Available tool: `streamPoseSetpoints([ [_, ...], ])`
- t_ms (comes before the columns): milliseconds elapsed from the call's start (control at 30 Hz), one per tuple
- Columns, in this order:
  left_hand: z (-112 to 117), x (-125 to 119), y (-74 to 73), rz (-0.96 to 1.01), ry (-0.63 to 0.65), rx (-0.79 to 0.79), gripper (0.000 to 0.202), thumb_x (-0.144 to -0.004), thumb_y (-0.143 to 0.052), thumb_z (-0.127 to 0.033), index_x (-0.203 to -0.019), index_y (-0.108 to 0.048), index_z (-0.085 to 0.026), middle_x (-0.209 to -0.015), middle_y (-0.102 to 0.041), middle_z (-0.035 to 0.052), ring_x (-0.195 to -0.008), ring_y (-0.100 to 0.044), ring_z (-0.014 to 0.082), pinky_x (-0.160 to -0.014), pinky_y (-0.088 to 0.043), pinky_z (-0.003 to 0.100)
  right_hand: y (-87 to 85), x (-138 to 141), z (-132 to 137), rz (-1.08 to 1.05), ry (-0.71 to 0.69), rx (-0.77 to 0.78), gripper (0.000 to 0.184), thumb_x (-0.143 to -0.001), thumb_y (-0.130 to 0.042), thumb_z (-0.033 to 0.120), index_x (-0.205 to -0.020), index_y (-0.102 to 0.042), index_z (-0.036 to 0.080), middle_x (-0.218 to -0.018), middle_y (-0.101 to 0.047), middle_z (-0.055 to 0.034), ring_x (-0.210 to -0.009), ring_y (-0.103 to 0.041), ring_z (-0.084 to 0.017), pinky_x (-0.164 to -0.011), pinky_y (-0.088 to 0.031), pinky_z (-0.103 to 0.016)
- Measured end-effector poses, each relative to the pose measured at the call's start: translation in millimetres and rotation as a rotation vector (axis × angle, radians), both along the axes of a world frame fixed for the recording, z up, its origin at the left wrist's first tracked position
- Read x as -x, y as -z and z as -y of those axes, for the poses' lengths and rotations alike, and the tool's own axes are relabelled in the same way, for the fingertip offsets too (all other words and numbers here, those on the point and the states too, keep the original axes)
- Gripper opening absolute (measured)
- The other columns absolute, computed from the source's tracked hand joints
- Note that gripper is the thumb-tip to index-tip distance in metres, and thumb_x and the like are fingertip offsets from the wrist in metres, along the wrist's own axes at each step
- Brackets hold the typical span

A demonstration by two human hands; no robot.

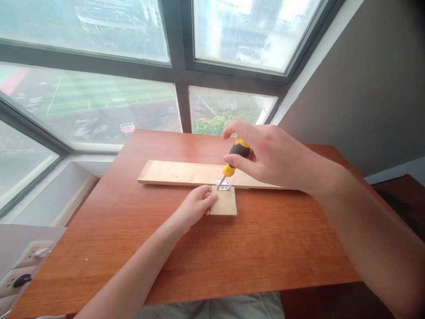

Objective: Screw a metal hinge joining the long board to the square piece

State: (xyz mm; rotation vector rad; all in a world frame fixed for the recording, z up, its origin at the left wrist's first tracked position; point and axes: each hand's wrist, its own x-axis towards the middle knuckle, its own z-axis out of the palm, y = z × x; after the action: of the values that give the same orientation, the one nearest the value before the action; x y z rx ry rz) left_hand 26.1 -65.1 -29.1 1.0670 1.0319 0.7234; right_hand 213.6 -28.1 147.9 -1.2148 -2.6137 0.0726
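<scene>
My right hand [265, 153] grips the yellow and black handle of a screwdriver [239, 149], fingers bent around it. The screwdriver leans, its tip down on the near leaf of a small metal hinge [223, 184]. This hinge spans the joint between a long pale wooden board [177, 173] and a small square wooden piece [225, 203]. With thumb on top and fingers at the edge, my left hand [201, 201] holds the small wooden piece by its left side. Any screw under the tip is too small to make out.
Everything lies on a reddish-brown wooden table [265, 239]. Large framed windows [113, 102] stand behind it, and a grey wall [361, 88] rises at the right. Wall sockets [21, 279], one with a black plug, are at the lower left.
</scene>
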Motion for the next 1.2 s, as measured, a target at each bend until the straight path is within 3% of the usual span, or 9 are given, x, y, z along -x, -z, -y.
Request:
streamPoseSetpoints([
  [133, -1, 0, 1.7, -0.006, 0.005, 0.006, 0.034, -0.082, -0.069, -0.047, -0.087, -0.056, -0.016, -0.066, -0.051, -0.0045, -0.054, -0.043, 0.0076, -0.050, -0.034, 0.020, 1.2, 3, -1, 0.054, 0.105, -0.103, 0.032, -0.094, -0.052, 0.050, -0.106, -0.057, 0.020, -0.069, -0.060, 0.0002, -0.060, -0.050, -0.016, -0.057, -0.029, -0.028],
  [233, -1, 0, 2.9, 0.000, 0.005, 0.011, 0.034, -0.082, -0.069, -0.047, -0.088, -0.056, -0.016, -0.067, -0.053, -0.0039, -0.054, -0.044, 0.0077, -0.050, -0.035, 0.020, -2.5, 1, 1, 0.013, 0.069, -0.017, 0.024, -0.091, -0.055, 0.037, -0.109, -0.055, 0.021, -0.082, -0.067, -0.0017, -0.064, -0.053, -0.016, -0.058, -0.033, -0.028],
  [367, -1, 0, 4.3, 0.004, 0.000, 0.013, 0.035, -0.081, -0.070, -0.048, -0.089, -0.058, -0.016, -0.069, -0.054, -0.0029, -0.054, -0.044, 0.0081, -0.049, -0.035, 0.020, -6.3, 0, 4, -0.042, -0.032, 0.099, 0.028, -0.084, -0.056, 0.021, -0.112, -0.055, 0.022, -0.099, -0.070, -0.0023, -0.072, -0.058, -0.015, -0.061, -0.036, -0.028],
  [500, -2, 1, 4.8, 0.005, 0.012, 0.003, 0.035, -0.082, -0.069, -0.048, -0.090, -0.058, -0.016, -0.070, -0.054, -0.0026, -0.055, -0.045, 0.0084, -0.050, -0.036, 0.020, -4.0, 3, 4, 0.049, 0.041, -0.046, 0.018, -0.090, -0.056, 0.034, -0.102, -0.061, 0.022, -0.080, -0.067, -0.0004, -0.065, -0.055, -0.016, -0.059, -0.031, -0.029],
  [633, -1, 1, 4.9, -0.015, 0.026, -0.003, 0.033, -0.084, -0.067, -0.046, -0.090, -0.057, -0.016, -0.069, -0.052, -0.0034, -0.055, -0.045, 0.0083, -0.050, -0.036, 0.020, -0.3, 4, 3, 0.159, 0.166, -0.215, 0.032, -0.092, -0.053, 0.052, -0.087, -0.063, 0.022, -0.063, -0.060, -0.0005, -0.057, -0.051, -0.016, -0.054, -0.024, -0.029],
  [833, -1, 2, 5.7, -0.030, 0.035, -0.008, 0.031, -0.085, -0.066, -0.045, -0.090, -0.056, -0.016, -0.073, -0.053, -0.0028, -0.056, -0.045, 0.0079, -0.050, -0.037, 0.020, 1.8, 1, 2, 0.161, 0.187, -0.228, 0.031, -0.093, -0.055, 0.051, -0.097, -0.063, 0.022, -0.066, -0.064, -0.0003, -0.057, -0.053, -0.016, -0.055, -0.026, -0.028],
  [967, -2, 2, 6.1, -0.033, 0.030, -0.004, 0.032, -0.085, -0.066, -0.045, -0.091, -0.057, -0.015, -0.072, -0.054, -0.0029, -0.056, -0.045, 0.0080, -0.050, -0.037, 0.020, 1.3, 1, 3, 0.122, 0.159, -0.161, 0.028, -0.093, -0.056, 0.046, -0.104, -0.062, 0.021, -0.073, -0.067, -0.0006, -0.061, -0.056, -0.016, -0.057, -0.029, -0.028],
  [1100, -2, 1, 5.8, -0.028, 0.025, -0.006, 0.033, -0.085, -0.067, -0.046, -0.093, -0.057, -0.015, -0.073, -0.054, -0.0024, -0.057, -0.045, 0.0079, -0.050, -0.037, 0.020, -3.1, -2, 6, -0.001, 0.020, 0.012, 0.024, -0.090, -0.058, 0.033, -0.111, -0.061, 0.021, -0.096, -0.069, -0.0021, -0.074, -0.059, -0.016, -0.062, -0.036, -0.028],
  [1200, -1, 1, 4.3, -0.025, 0.025, 0.004, 0.035, -0.084, -0.067, -0.046, -0.093, -0.056, -0.014, -0.071, -0.054, -0.0028, -0.056, -0.044, 0.0077, -0.050, -0.036, 0.019, -8.4, -4, 9, -0.060, -0.100, 0.125, 0.021, -0.085, -0.057, 0.020, -0.106, -0.060, 0.021, -0.103, -0.067, -0.0018, -0.081, -0.059, -0.015, -0.064, -0.037, -0.027],
])
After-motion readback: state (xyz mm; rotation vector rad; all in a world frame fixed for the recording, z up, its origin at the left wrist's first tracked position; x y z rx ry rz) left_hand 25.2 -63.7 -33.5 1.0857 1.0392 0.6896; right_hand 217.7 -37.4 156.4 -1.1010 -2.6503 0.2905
